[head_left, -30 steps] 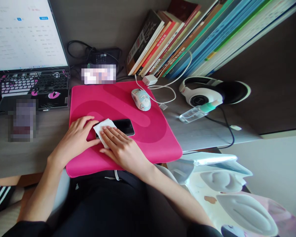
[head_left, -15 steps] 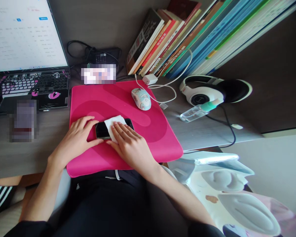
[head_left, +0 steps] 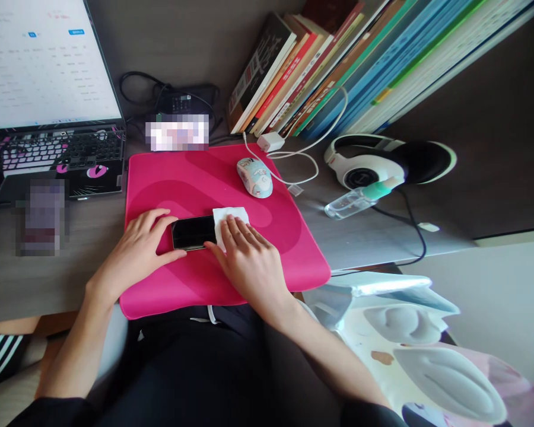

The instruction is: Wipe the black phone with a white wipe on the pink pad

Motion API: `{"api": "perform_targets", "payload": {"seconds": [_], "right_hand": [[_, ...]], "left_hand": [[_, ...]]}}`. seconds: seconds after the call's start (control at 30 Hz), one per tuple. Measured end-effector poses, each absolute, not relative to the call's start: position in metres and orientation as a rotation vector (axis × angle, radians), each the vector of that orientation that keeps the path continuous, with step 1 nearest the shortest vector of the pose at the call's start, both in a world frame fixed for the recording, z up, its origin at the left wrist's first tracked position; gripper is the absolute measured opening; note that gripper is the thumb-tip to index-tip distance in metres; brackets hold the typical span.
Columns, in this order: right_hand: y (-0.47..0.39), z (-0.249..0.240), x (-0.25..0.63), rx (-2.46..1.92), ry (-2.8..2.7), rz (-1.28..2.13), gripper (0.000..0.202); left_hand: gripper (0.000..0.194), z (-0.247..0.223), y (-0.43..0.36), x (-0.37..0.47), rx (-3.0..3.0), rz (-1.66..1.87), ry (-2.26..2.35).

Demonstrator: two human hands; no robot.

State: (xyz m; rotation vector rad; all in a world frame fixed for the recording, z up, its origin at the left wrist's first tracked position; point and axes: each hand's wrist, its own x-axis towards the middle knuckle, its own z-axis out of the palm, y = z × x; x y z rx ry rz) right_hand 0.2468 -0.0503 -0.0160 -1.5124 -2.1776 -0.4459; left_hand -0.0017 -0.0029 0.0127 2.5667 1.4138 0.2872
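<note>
A smartphone [head_left: 193,232] with a dark, glossy screen lies face up on the pink desk mat [head_left: 196,279]. My left hand [head_left: 140,244] grips the phone's left end, with the thumb at the near corner and a finger at the far corner. Over the phone's right end, my right hand [head_left: 250,265] presses a folded white wipe [head_left: 221,219] under its fingers. The thumb of that hand touches the phone's near edge. The wipe and hand hide the right end of the phone.
A patterned mouse [head_left: 254,177] sits farther back on the mat. An open laptop [head_left: 62,160] stands to the left. To the right are a white charger cable [head_left: 314,172], headphones [head_left: 360,172] and a clear bottle [head_left: 349,204]. Several books [head_left: 289,77] line the back.
My right hand has slid the wipe rightward along the phone, exposing more of the screen's left and middle. My left hand and the phone have stayed put.
</note>
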Motion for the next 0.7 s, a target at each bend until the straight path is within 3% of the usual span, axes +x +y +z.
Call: {"api": "perform_targets", "payload": {"seconds": [0.53,0.7], "right_hand": [[-0.036,-0.015,0.226,-1.307,-2.305,-0.133,0.065],[-0.031,-0.010,0.204,-1.208,-2.376,0.006,0.071]], "left_hand": [[0.067,0.009,-0.002,-0.001,2.536,0.346,1.371],[0.090,0.005,0.000,-0.004,2.501,0.376,1.395]]}}
